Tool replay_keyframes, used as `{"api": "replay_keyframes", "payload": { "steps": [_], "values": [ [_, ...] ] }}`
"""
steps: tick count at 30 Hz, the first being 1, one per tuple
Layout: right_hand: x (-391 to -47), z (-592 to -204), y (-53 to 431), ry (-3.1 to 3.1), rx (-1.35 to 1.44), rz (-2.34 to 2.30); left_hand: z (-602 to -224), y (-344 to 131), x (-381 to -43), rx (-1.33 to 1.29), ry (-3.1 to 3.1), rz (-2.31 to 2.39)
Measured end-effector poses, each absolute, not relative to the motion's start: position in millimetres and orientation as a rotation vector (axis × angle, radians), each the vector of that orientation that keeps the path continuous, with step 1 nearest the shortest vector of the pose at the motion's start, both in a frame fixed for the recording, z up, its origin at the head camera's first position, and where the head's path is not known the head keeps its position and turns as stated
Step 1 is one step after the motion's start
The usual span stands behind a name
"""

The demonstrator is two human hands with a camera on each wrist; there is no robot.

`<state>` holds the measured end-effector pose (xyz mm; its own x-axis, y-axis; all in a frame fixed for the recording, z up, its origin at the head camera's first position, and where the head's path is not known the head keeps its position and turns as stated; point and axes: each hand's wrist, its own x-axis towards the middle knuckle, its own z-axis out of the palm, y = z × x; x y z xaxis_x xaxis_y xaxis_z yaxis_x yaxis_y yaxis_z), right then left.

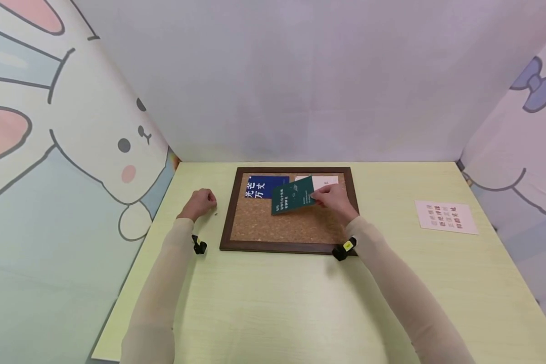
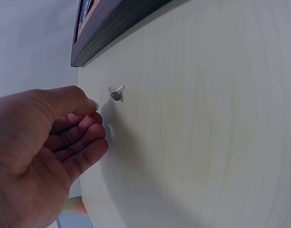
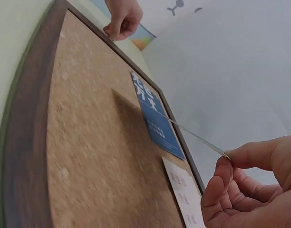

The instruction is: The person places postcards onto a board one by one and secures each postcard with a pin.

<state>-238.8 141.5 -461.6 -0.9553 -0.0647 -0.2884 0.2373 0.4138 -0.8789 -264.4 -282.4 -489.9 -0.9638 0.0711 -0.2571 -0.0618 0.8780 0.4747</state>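
Observation:
My right hand pinches a dark green card by its right edge, between thumb and fingers. The card is held tilted above a brown-framed corkboard; the right wrist view shows it nearly edge-on. Behind it on the board lie a blue card and a white card, each partly covered. Left of the board, my left hand is low over the table with curled fingers, thumb tip against them, and nothing visible between. Just beyond its fingertips lies a small metal thumbtack; whether there is a second, I cannot tell.
A pale pink card with printed characters lies on the right side of the light wooden table. White fabric stands along the back, with cartoon-printed panels at both sides.

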Motion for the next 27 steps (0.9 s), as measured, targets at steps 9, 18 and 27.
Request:
{"api": "replay_keyframes", "payload": {
  "steps": [9,18,27],
  "values": [
    [-223,-472,115,2.260,0.193,-1.668,-491,-283,-262,-0.017,2.763,0.730],
    [-217,-476,97,2.227,0.256,-1.693,-492,-284,-261,-0.036,2.784,0.724],
    [-209,-479,78,2.233,0.283,-1.709,-493,-285,-263,-0.040,2.786,0.727]
  ]
}}
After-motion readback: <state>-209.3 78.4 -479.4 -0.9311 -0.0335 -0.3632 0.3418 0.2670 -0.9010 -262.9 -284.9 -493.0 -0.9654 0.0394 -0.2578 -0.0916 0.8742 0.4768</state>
